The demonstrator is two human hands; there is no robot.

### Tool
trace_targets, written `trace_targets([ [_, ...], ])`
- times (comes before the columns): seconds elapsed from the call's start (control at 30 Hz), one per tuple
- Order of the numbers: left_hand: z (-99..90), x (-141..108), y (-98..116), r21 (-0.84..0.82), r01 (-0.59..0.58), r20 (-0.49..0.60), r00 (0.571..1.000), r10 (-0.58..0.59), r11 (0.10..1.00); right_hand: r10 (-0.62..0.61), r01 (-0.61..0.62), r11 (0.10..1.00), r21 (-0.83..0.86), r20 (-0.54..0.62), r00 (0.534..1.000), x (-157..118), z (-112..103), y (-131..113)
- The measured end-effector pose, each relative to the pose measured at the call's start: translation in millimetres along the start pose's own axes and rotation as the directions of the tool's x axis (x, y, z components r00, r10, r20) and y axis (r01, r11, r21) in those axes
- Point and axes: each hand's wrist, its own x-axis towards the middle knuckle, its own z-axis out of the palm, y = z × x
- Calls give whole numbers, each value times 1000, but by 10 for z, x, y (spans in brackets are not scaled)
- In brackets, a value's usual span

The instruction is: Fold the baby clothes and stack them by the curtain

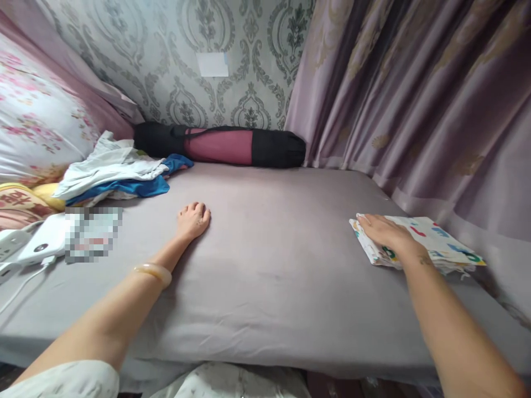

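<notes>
My left hand (193,220) rests palm down on the grey sheet (274,265), left of the middle, with its fingers slightly curled and apart and nothing seen in it. A pale bangle (153,272) circles that wrist. Over at the right, my right hand (384,231) lies flat on the left part of a folded white cloth (431,237) with a colourful print. The cloth sits in layers near the sheet's right edge, some loose threads hanging at its front. The fingers of this hand are stretched out on top of it.
A black and dark red long bag (219,146) lies along the wall. At the left are rumpled white and blue clothes (120,171), a flowered pillow (37,110), a white charger (45,237) with a cable and a blurred flat item (94,235). Purple curtains (373,83) hang at the right.
</notes>
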Motion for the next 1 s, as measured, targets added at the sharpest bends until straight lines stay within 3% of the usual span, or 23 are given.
trace_targets([
  [0.13, 13, 7, -34, -22, -8, -1, 1000, 8, 1000, -65, 62, 996, -57, -46, 997, -46, -178, -200],
  [0.23, 31, 20, -43, -22, 3, -5, 1000, -3, 1000, -211, 207, 976, -62, -72, 975, -35, -218, -576],
  [0.4, 24, 18, -30, -27, 4, 1, 1000, -4, 1000, -478, 480, 877, -2, -91, 874, -80, 25, -1516],
  [0.53, 16, 10, -33, -48, 2, -10, 1000, -2, 999, -613, 614, 784, 88, -47, 789, -234, 264, -2233],
  [0.63, 21, 7, -36, -76, 2, -30, 1000, -5, 997, -665, 662, 735, 146, -40, 746, -331, 364, -2604],
  [0.77, 15, 3, -34, -104, 9, -29, 1000, -12, 995, -648, 638, 746, 192, -14, 762, -370, 477, -2849],
  [1.0, 14, 13, -38, -99, 8, -8, 1000, -9, 995, -638, 646, 751, 141, -98, 763, -368, 629, -2884],
])
